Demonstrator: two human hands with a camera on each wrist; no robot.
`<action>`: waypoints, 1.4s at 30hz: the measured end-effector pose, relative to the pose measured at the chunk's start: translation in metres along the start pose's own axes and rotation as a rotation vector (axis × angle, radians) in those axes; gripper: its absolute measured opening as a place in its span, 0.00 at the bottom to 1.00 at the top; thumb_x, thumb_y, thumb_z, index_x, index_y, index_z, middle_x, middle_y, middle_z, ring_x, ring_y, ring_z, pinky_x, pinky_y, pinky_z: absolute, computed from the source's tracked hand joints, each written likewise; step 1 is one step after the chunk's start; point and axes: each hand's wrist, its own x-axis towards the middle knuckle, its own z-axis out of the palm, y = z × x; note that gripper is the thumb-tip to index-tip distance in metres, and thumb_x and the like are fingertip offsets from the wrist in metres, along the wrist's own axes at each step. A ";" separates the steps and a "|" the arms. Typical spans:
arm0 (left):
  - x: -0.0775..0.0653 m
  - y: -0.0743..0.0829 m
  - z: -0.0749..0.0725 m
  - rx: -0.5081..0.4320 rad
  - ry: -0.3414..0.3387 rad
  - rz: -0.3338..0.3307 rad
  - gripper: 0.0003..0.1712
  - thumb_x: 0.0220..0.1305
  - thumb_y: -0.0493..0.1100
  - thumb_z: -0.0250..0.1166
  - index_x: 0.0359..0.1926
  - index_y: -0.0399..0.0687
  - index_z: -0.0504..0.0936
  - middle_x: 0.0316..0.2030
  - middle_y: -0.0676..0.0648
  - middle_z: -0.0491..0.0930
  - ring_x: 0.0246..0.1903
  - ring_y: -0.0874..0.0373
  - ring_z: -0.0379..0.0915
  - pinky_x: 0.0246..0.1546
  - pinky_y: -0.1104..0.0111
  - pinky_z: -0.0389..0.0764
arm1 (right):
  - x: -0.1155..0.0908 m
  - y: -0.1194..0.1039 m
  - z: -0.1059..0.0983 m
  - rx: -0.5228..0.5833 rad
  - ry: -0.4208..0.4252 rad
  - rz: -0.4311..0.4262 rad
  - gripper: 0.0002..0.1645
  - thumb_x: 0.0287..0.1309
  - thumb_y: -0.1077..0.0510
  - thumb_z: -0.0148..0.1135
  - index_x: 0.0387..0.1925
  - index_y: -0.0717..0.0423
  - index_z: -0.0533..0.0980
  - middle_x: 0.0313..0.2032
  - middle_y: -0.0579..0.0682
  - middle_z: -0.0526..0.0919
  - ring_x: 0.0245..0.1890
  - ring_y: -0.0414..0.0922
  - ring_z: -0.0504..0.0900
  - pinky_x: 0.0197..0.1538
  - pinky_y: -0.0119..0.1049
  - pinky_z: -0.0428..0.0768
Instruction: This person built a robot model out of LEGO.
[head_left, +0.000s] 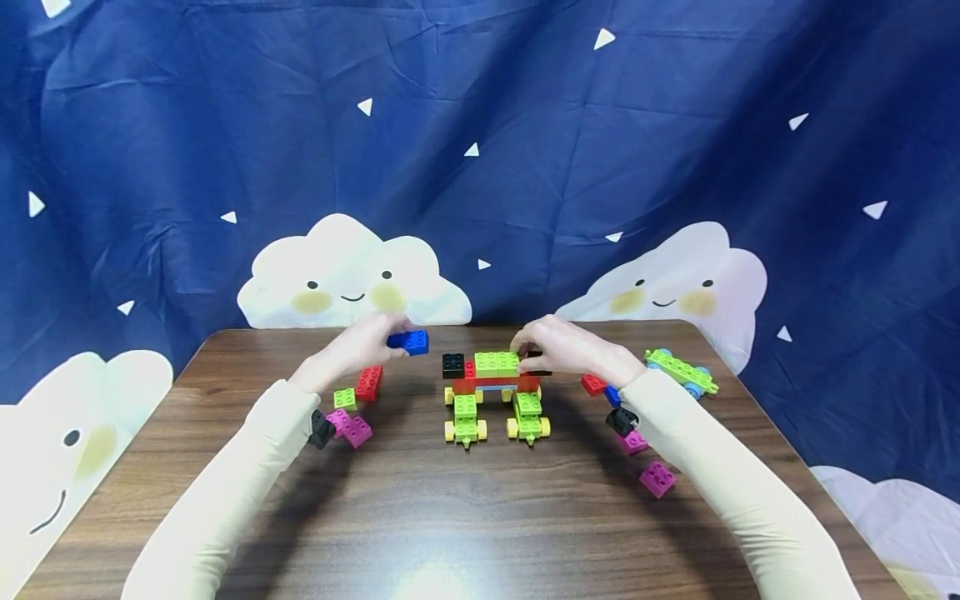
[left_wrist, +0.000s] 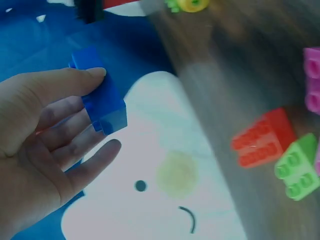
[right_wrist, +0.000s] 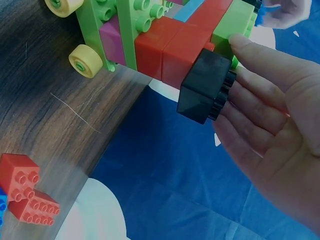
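In the head view my left hand is raised over the table's far left, pinching a blue brick between thumb and fingers. The left wrist view shows the thumb lying across this blue brick. At the middle stands a brick build on light-green wheeled bases with yellow wheels. Red bricks span its top, carrying light-green bricks and a black brick at each end. My right hand grips a light-green brick on top, the thumb against its side. Beside those fingers juts the right black brick.
Left of the build lie a red brick, a small light-green brick, pink bricks and a black brick. Loose red, blue, black and pink bricks lie on the right. A light-green wheeled base stands far right.
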 end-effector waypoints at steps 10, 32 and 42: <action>0.014 0.030 -0.021 -0.008 0.078 0.091 0.21 0.57 0.44 0.74 0.50 0.38 0.84 0.47 0.41 0.87 0.49 0.48 0.84 0.54 0.55 0.82 | -0.005 0.002 -0.001 0.001 0.004 0.016 0.10 0.54 0.54 0.73 0.35 0.55 0.84 0.30 0.45 0.86 0.28 0.37 0.78 0.36 0.31 0.79; 0.048 0.084 0.009 -0.032 -0.044 0.218 0.23 0.58 0.46 0.73 0.51 0.37 0.84 0.48 0.41 0.87 0.48 0.49 0.84 0.54 0.60 0.83 | -0.019 0.008 -0.010 0.019 0.044 0.036 0.18 0.53 0.54 0.74 0.43 0.62 0.84 0.39 0.54 0.89 0.37 0.45 0.86 0.46 0.42 0.85; 0.053 0.092 0.023 -0.046 -0.069 0.216 0.23 0.58 0.48 0.73 0.51 0.38 0.85 0.48 0.42 0.87 0.46 0.51 0.84 0.52 0.62 0.83 | -0.024 0.008 -0.013 0.025 0.037 0.060 0.18 0.54 0.53 0.73 0.43 0.60 0.84 0.40 0.54 0.89 0.39 0.48 0.86 0.48 0.44 0.85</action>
